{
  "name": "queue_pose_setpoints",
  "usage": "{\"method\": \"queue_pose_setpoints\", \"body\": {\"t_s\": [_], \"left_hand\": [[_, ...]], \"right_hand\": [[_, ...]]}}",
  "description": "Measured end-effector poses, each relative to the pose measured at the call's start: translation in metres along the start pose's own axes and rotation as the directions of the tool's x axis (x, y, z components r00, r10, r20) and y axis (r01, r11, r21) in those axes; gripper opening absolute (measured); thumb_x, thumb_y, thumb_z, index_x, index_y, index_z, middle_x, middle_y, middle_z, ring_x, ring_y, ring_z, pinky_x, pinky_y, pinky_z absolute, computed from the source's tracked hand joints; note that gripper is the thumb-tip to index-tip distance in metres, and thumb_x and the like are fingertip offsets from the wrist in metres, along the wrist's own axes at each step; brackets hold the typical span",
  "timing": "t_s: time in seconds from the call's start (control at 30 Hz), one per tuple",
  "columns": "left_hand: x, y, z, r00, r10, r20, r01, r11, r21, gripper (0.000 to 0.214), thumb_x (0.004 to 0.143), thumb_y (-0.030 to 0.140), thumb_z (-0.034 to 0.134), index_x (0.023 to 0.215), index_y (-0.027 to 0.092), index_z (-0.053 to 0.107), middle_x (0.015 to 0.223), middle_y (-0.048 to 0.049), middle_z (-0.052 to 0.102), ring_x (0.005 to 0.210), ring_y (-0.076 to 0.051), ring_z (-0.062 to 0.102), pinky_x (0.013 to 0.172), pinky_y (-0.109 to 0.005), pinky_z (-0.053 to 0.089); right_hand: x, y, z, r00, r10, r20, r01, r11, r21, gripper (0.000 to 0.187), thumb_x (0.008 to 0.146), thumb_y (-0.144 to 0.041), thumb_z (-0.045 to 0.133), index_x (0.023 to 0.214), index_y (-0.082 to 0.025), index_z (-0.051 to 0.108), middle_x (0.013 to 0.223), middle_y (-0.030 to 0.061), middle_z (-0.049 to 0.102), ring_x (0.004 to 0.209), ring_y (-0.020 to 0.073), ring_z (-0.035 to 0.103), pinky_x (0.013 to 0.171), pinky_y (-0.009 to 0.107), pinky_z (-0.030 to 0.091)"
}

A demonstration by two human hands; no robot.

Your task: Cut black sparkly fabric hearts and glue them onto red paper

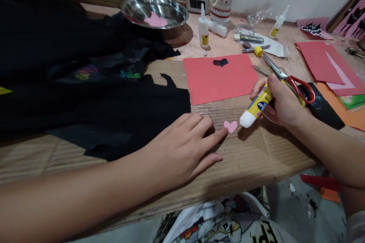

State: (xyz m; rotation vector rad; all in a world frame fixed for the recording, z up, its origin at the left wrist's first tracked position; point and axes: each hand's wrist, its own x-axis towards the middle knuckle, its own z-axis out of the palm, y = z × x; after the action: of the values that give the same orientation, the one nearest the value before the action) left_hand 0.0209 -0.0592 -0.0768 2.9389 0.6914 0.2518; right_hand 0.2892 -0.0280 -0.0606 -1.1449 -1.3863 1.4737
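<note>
A small pink paper heart (233, 127) lies on the cardboard work surface (228, 159). My left hand (185, 148) rests flat beside it, fingers stretched out, with the index fingertip touching the heart's left edge. My right hand (281, 102) is closed round a yellow glue stick (261, 102), which tilts with its white end down, just right of the heart. Behind them lies a red paper sheet (221, 81) with a small black shape (220, 62) near its top edge. A yellow cap (258, 51) sits beyond the right hand.
Red-handled scissors (302, 89) lie by my right hand. Black paper or cloth pieces (142, 110) cover the left side. A metal bowl (176, 17) holds pink paper. Small bottles (203, 32), a clock (196, 2) and colored sheets (319, 64) stand or lie farther back.
</note>
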Motion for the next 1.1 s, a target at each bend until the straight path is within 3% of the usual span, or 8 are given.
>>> {"method": "queue_pose_setpoints", "body": {"t_s": [0.07, 0.17, 0.3, 0.4, 0.57, 0.77, 0.97, 1.1], "left_hand": [[0.0, 0.0, 0.0, 1.0, -0.015, 0.006, 0.015, 1.0, -0.002, 0.047, 0.104, 0.043, 0.045, 0.144, 0.02, 0.053, 0.102, -0.0096, 0.06, 0.091, -0.026, 0.055, 0.083, -0.04, 0.046], [0.0, 0.001, -0.001, 1.0, -0.018, 0.013, 0.018, 1.0, -0.004, 0.048, 0.104, 0.044, 0.043, 0.145, 0.02, 0.052, 0.103, -0.0098, 0.06, 0.091, -0.026, 0.055, 0.083, -0.04, 0.046], [0.001, 0.002, -0.001, 1.0, -0.018, 0.019, 0.018, 1.0, -0.006, 0.048, 0.104, 0.044, 0.044, 0.147, 0.021, 0.05, 0.103, -0.0095, 0.061, 0.09, -0.025, 0.056, 0.082, -0.039, 0.045], [0.002, 0.002, -0.001, 0.999, -0.027, 0.017, 0.027, 1.0, -0.014, 0.048, 0.103, 0.043, 0.046, 0.146, 0.022, 0.051, 0.102, -0.0089, 0.061, 0.09, -0.025, 0.057, 0.083, -0.039, 0.045], [0.002, 0.003, -0.002, 0.999, -0.035, 0.01, 0.035, 0.999, -0.012, 0.046, 0.102, 0.042, 0.049, 0.142, 0.021, 0.055, 0.1, -0.0081, 0.061, 0.089, -0.025, 0.057, 0.083, -0.039, 0.046], [0.003, 0.004, -0.001, 0.999, -0.042, 0.028, 0.042, 0.999, 0.004, 0.047, 0.102, 0.041, 0.049, 0.144, 0.021, 0.051, 0.103, -0.0092, 0.062, 0.091, -0.025, 0.058, 0.084, -0.04, 0.048], [0.004, 0.005, -0.003, 0.998, -0.052, 0.018, 0.053, 0.998, -0.027, 0.042, 0.101, 0.039, 0.05, 0.14, 0.022, 0.056, 0.108, -0.0104, 0.062, 0.099, -0.026, 0.058, 0.087, -0.041, 0.048], [0.005, 0.006, -0.003, 0.998, -0.038, 0.046, 0.038, 0.999, 0.004, 0.046, 0.102, 0.038, 0.05, 0.144, 0.02, 0.052, 0.105, -0.0101, 0.061, 0.095, -0.026, 0.058, 0.086, -0.042, 0.048]], "right_hand": [[-0.001, -0.001, 0.0, 1.0, 0.018, 0.008, -0.018, 1.0, -0.001, 0.042, 0.089, -0.065, 0.063, 0.083, -0.024, 0.065, 0.047, -0.008, 0.035, 0.039, 0.0102, 0.035, 0.041, 0.025, 0.035], [-0.005, -0.005, 0.003, 0.993, 0.076, 0.091, -0.079, 0.996, 0.032, 0.03, 0.085, -0.049, 0.074, 0.098, -0.022, 0.069, 0.065, -0.0033, 0.056, 0.052, 0.0112, 0.048, 0.046, 0.024, 0.039], [-0.012, -0.006, 0.006, 0.984, 0.111, 0.139, -0.123, 0.989, 0.078, 0.039, 0.083, -0.034, 0.076, 0.118, -0.021, 0.068, 0.092, 0.0024, 0.068, 0.075, 0.0141, 0.06, 0.068, 0.027, 0.048], [-0.014, -0.003, 0.005, 0.975, 0.098, 0.198, -0.104, 0.994, 0.018, 0.037, 0.087, -0.046, 0.073, 0.111, -0.019, 0.069, 0.084, 0.0007, 0.063, 0.076, 0.0144, 0.057, 0.07, 0.027, 0.046], [-0.011, 0.001, 0.006, 0.968, 0.1, 0.229, -0.072, 0.989, -0.129, 0.056, 0.092, -0.073, 0.051, 0.076, -0.02, 0.055, 0.061, -0.004, 0.047, 0.055, 0.0111, 0.043, 0.052, 0.025, 0.036], [-0.013, -0.001, 0.013, 0.968, 0.129, 0.216, -0.114, 0.99, -0.077, 0.049, 0.09, -0.068, 0.06, 0.088, -0.02, 0.052, 0.072, -0.0034, 0.056, 0.052, 0.0075, 0.042, 0.047, 0.022, 0.031], [-0.013, -0.003, 0.016, 0.976, 0.111, 0.187, -0.095, 0.991, -0.094, 0.041, 0.078, -0.037, 0.082, 0.093, -0.023, 0.046, 0.077, -0.0063, 0.056, 0.063, 0.009, 0.05, 0.055, 0.02, 0.037], [-0.013, -0.004, 0.014, 0.984, 0.089, 0.152, -0.07, 0.989, -0.131, 0.039, 0.084, -0.048, 0.075, 0.101, -0.02, 0.054, 0.075, -0.0067, 0.05, 0.055, 0.0071, 0.039, 0.048, 0.021, 0.028]]}}
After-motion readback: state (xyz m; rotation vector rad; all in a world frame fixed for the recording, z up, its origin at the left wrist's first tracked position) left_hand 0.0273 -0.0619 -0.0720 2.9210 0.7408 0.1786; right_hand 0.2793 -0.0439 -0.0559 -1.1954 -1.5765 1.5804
